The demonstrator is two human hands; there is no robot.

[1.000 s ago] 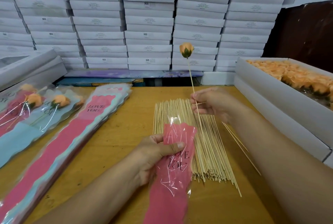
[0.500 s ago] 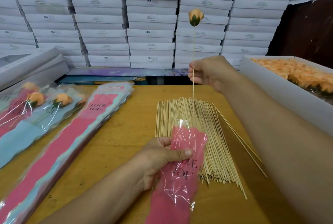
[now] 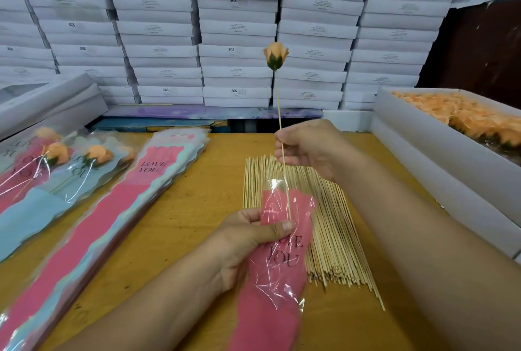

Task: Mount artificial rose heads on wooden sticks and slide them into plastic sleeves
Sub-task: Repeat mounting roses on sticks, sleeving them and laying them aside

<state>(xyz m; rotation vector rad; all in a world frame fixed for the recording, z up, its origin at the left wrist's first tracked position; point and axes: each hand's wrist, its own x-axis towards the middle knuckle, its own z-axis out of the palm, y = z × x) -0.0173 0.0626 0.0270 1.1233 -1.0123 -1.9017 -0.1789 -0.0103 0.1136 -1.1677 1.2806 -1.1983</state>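
My right hand (image 3: 310, 147) pinches a thin wooden stick (image 3: 280, 116) that stands nearly upright, with an orange rose head (image 3: 275, 55) on its top. The stick's lower end reaches into the mouth of a pink plastic sleeve (image 3: 277, 271) printed "LOVE YOU". My left hand (image 3: 248, 240) grips that sleeve near its top, thumb pressed across the front. Under both hands a flat pile of bare wooden sticks (image 3: 329, 235) lies on the wooden table (image 3: 180, 209).
A stack of unused pink and blue sleeves (image 3: 93, 223) lies at the left, with finished sleeved roses (image 3: 56, 159) beyond it. A white box of orange rose heads (image 3: 462, 116) stands at the right. Stacked white boxes (image 3: 234, 29) fill the back.
My right hand has come down with the rose on its stick, and the stick's lower end has entered the sleeve's mouth. My left hand keeps its hold on the sleeve.
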